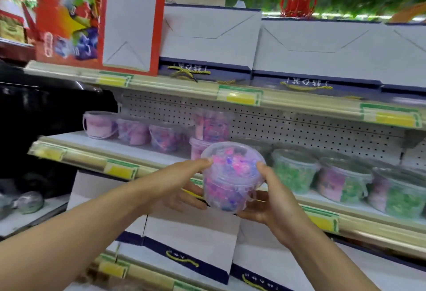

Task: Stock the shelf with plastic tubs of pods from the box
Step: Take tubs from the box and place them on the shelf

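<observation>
My left hand (182,187) and right hand (269,201) clasp the clear round plastic tub of pink and purple pods (231,178) between them, fingers (265,171) curled on its rim and base, its lid tilted toward me. It hangs just before the cream middle shelf (129,148). The free gap lies straight ahead, between the pink tubs (200,148) and the green-filled tubs (294,171); I judge both hands equally near.

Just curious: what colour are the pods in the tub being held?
Mostly pink and purple with some blue, seen through the clear tub in the head view.

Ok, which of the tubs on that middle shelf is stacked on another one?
The pink-and-purple tub directly behind the held tub; it sits atop a pink tub, while the others stand on the shelf.
</observation>
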